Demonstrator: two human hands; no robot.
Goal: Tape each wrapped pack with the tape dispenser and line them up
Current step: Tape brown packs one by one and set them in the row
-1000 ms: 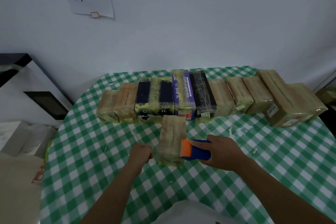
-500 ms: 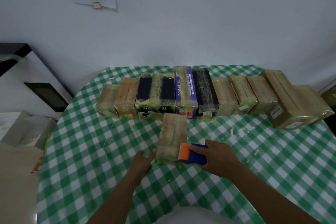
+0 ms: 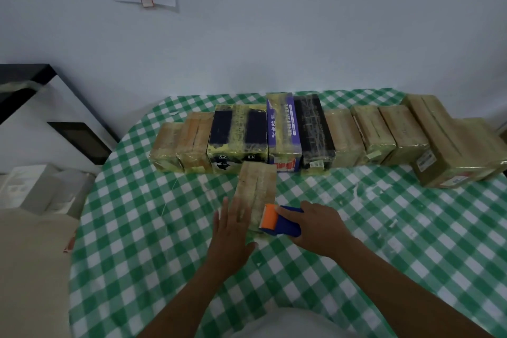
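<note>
Wrapped pack (image 3: 256, 186), tan under glossy yellowish film, lies mid-tabletop (image 3: 356, 228), its length pointing to 12 o'clock at the row of packs (image 3: 343, 137). The left hand (image 3: 230, 233), grip spread flat, presses its 7 o'clock corner. The right hand (image 3: 318, 228), grip curled, clasps the orange-and-blue tape dispenser (image 3: 277, 221) at its 5 o'clock corner.

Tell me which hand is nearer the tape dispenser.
Right. The right hand grips the tape dispenser from its right side; the left hand lies flat on the wrapped pack, just left of the dispenser.

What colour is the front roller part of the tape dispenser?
Orange, on the blue tape dispenser held by the right hand; seen in the head view.
</note>
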